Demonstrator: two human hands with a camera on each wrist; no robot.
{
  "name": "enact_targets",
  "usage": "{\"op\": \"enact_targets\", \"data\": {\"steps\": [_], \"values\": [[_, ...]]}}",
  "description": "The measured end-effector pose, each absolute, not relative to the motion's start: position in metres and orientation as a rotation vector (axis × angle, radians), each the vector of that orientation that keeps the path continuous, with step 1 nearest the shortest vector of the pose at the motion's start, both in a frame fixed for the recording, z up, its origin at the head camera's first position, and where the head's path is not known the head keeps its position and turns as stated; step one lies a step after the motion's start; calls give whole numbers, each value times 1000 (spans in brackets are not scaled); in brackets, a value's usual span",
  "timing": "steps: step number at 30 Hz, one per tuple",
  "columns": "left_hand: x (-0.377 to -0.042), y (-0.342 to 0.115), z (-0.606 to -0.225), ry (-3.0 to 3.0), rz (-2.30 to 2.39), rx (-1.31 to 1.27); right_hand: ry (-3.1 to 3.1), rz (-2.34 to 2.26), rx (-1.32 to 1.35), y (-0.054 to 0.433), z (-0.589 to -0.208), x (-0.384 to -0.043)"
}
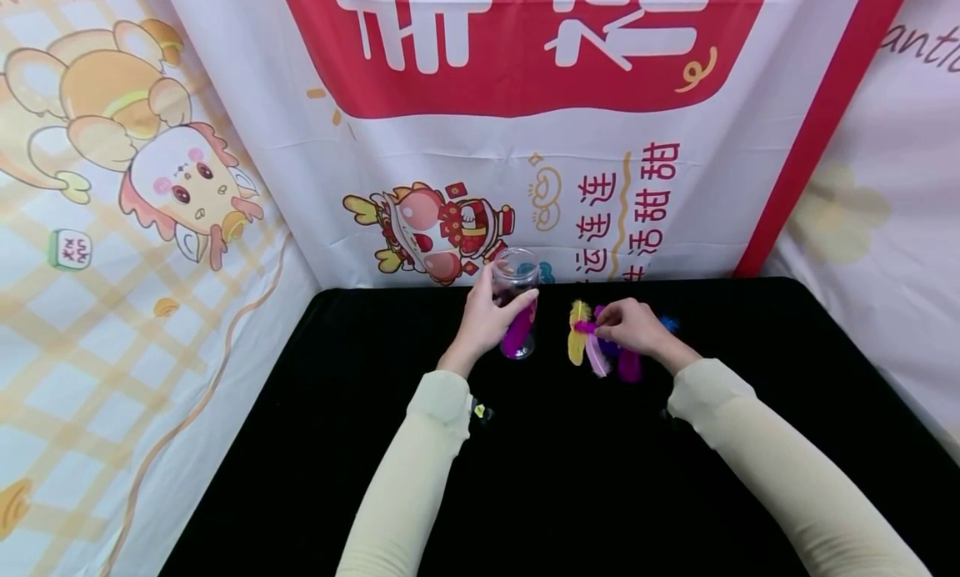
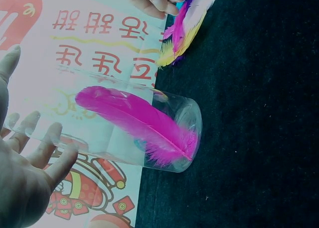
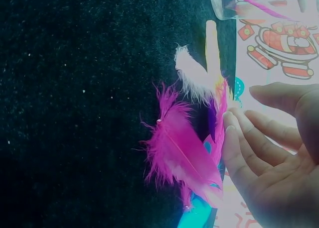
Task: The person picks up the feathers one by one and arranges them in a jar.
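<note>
My left hand (image 1: 483, 314) grips a clear jar (image 1: 527, 346) near its top, thumb on one side and fingers round the other. Inside the jar, a magenta feather (image 2: 144, 119) leans with its end at the bottom. My right hand (image 1: 637, 325) is over a bunch of loose feathers to the jar's right. Its fingertips (image 3: 230, 131) touch the magenta ones, while the thumb stands apart in the right wrist view. Among the bunch are a yellow feather (image 1: 576, 343), a pale pink feather (image 1: 596, 356) and a magenta feather (image 3: 179, 148). A blue feather (image 3: 197, 213) lies at the near side.
The feathers and jar are near the back edge of a black-covered table (image 1: 555, 477). Behind it hangs a white and red printed cloth (image 1: 450, 143). Another printed cloth (image 1: 97, 310) hangs along the left side.
</note>
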State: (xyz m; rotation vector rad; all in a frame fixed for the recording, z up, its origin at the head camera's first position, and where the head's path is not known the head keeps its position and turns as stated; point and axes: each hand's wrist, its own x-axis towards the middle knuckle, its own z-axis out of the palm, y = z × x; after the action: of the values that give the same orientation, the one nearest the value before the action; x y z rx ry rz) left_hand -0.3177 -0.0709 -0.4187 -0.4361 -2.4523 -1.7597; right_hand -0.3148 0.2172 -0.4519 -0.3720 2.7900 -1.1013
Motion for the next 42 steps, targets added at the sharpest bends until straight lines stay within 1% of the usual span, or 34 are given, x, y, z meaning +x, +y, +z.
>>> {"op": "enact_targets", "data": {"steps": [23,42], "values": [[-316,-70,-419,-2445,-1777,-435,2726,-1100,-272,212,-461,-313],[-317,-70,-419,-2453,-1754,-426,2668,-1228,-190,205,-469,-314]]}}
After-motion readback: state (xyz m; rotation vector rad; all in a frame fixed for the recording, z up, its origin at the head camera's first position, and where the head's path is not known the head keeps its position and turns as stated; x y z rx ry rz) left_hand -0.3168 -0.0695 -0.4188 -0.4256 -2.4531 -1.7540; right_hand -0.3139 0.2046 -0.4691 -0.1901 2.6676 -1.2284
